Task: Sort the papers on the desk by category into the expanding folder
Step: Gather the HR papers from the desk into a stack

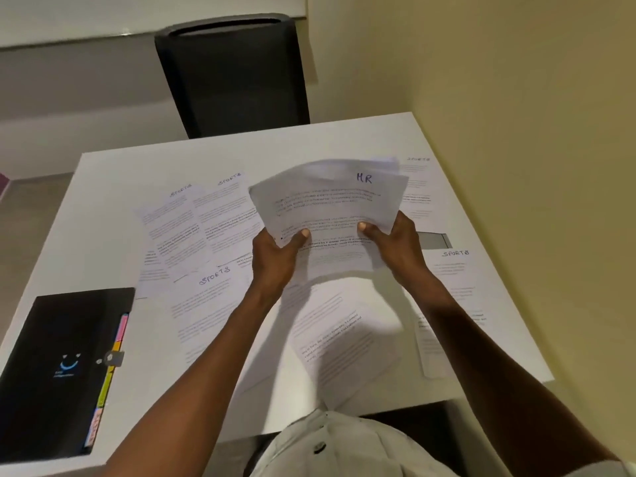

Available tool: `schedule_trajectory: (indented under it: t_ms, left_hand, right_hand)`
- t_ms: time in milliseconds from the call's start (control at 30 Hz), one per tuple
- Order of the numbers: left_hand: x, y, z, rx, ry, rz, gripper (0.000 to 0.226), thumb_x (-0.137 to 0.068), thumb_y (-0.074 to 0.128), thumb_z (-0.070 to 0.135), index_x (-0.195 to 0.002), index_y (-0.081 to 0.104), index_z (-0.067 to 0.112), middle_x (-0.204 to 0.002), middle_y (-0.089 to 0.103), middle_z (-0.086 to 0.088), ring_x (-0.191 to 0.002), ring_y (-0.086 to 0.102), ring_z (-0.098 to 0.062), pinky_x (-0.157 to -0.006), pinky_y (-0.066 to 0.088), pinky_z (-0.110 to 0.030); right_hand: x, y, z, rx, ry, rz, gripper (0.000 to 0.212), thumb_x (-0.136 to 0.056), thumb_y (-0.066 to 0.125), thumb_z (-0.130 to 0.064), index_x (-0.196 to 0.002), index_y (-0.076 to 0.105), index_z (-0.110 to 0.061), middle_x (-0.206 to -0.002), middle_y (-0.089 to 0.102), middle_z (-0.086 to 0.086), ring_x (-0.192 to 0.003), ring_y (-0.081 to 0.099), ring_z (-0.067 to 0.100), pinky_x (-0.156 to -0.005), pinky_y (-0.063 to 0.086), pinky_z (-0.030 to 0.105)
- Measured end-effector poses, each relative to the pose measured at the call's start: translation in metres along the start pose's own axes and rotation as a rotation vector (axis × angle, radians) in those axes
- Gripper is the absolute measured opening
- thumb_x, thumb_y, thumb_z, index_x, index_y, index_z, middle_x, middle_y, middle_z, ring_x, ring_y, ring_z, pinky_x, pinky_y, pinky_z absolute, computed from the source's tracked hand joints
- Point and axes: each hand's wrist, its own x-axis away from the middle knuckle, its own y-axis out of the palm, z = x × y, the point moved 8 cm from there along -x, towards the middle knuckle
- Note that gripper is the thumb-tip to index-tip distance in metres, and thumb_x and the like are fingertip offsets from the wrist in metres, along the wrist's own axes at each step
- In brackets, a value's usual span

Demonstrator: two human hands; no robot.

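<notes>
Papers marked HR (330, 215) are being held up off the desk (113, 215) in a loose, fanned bundle, with both hands gripping the near edge. Left hand (275, 259) is pinching with the thumb on top and the fingers curled underneath; right hand (392, 246) is doing the same on the other side. Sheets are splaying at the far end, so it's looking like the squaring-up stage before filing.

SPORTS sheets (213, 232) are lying scattered all over the desk, some overlapping, a couple more over by the right edge. Expanding folder (65, 370) is sitting closed at the near left corner, coloured tabs (110, 373) poking out along its right side, well apart from the bundle.

My take: worth tapping the bundle's lower edge on the desk so the corners are lining up, and keeping the grip light while doing it so nothing's creasing. Then one hand is going to need freeing to undo the clasp (115, 358), since the folder isn't open yet.
</notes>
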Motion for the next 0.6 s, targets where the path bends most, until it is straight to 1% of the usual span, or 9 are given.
schedule_trajectory:
  t_ms: [67, 133, 167, 233, 300, 367, 433, 533, 600]
  left_hand:
    - [0.011, 0.0, -0.011, -0.011, -0.02, 0.007, 0.033, -0.08, 0.082, 0.021, -0.109, 0.067, 0.025, -0.104, 0.073, 0.009, -0.092, 0.07, -0.004, -0.075, 0.058, -0.021]
    - [0.021, -0.001, -0.031, -0.037, -0.066, 0.015, 0.041, -0.074, 0.086, 0.021, -0.112, 0.068, 0.02, -0.104, 0.074, 0.006, -0.093, 0.071, -0.009, -0.077, 0.06, -0.026]
    - [0.027, -0.002, -0.04, -0.045, -0.096, 0.026, 0.045, -0.073, 0.087, 0.021, -0.113, 0.068, 0.017, -0.104, 0.074, 0.004, -0.094, 0.071, -0.011, -0.078, 0.06, -0.029]
    - [0.034, -0.002, -0.055, -0.047, -0.144, 0.055, 0.049, -0.072, 0.088, 0.021, -0.116, 0.067, 0.014, -0.103, 0.073, 0.002, -0.096, 0.069, -0.013, -0.08, 0.059, -0.032]
    - [0.038, -0.002, -0.057, -0.041, -0.157, 0.083, 0.045, -0.073, 0.087, 0.019, -0.113, 0.067, 0.014, -0.102, 0.072, 0.002, -0.095, 0.068, -0.012, -0.078, 0.059, -0.03]
    - [0.039, -0.003, -0.054, -0.005, -0.156, 0.117, 0.038, -0.075, 0.085, 0.015, -0.107, 0.066, 0.017, -0.097, 0.072, 0.006, -0.09, 0.068, -0.008, -0.071, 0.058, -0.023]
    - [0.039, -0.004, -0.054, 0.039, -0.168, 0.139, 0.037, -0.074, 0.085, 0.013, -0.105, 0.066, 0.019, -0.095, 0.071, 0.008, -0.086, 0.067, -0.005, -0.068, 0.057, -0.019]
    - [0.044, -0.002, -0.067, 0.016, -0.211, 0.121, 0.044, -0.072, 0.087, 0.013, -0.111, 0.067, 0.015, -0.099, 0.072, 0.004, -0.092, 0.068, -0.012, -0.073, 0.058, -0.025]
    - [0.048, -0.001, -0.074, -0.021, -0.222, 0.095, 0.048, -0.071, 0.087, 0.013, -0.114, 0.067, 0.012, -0.101, 0.071, 0.001, -0.095, 0.068, -0.016, -0.072, 0.057, -0.023]
  right_hand:
    - [0.008, 0.002, 0.017, -0.03, 0.034, -0.051, 0.039, -0.083, 0.076, -0.019, -0.118, 0.062, -0.02, -0.107, 0.068, -0.007, -0.096, 0.065, 0.005, -0.075, 0.052, 0.018]
    - [0.018, 0.009, 0.041, -0.057, 0.1, -0.108, 0.036, -0.078, 0.08, -0.017, -0.11, 0.064, -0.025, -0.103, 0.07, -0.009, -0.096, 0.067, 0.008, -0.073, 0.053, 0.017]
    - [0.023, 0.013, 0.053, -0.05, 0.128, -0.136, 0.038, -0.077, 0.081, -0.017, -0.11, 0.064, -0.024, -0.103, 0.07, -0.008, -0.097, 0.068, 0.01, -0.072, 0.055, 0.018]
    - [0.029, 0.022, 0.072, -0.03, 0.168, -0.182, 0.045, -0.076, 0.082, -0.017, -0.117, 0.063, -0.017, -0.107, 0.071, -0.003, -0.099, 0.068, 0.018, -0.078, 0.059, 0.027]
    - [0.032, 0.025, 0.076, -0.033, 0.181, -0.191, 0.048, -0.076, 0.082, -0.017, -0.12, 0.063, -0.014, -0.111, 0.07, 0.002, -0.1, 0.068, 0.021, -0.085, 0.059, 0.036]
    - [0.03, 0.024, 0.072, -0.031, 0.169, -0.184, 0.048, -0.077, 0.082, -0.017, -0.12, 0.063, -0.012, -0.111, 0.07, 0.003, -0.098, 0.067, 0.021, -0.083, 0.058, 0.032]
    - [0.028, 0.02, 0.069, -0.041, 0.15, -0.173, 0.048, -0.076, 0.082, -0.017, -0.121, 0.063, -0.012, -0.109, 0.07, 0.001, -0.096, 0.067, 0.017, -0.08, 0.057, 0.028]
    - [0.035, 0.023, 0.083, -0.052, 0.196, -0.182, 0.051, -0.076, 0.081, -0.009, -0.123, 0.061, -0.007, -0.107, 0.067, 0.001, -0.096, 0.066, 0.019, -0.069, 0.054, 0.016]
    - [0.042, 0.026, 0.096, -0.037, 0.23, -0.174, 0.051, -0.076, 0.08, -0.005, -0.123, 0.059, -0.003, -0.107, 0.065, 0.005, -0.094, 0.063, 0.02, -0.061, 0.051, 0.01]
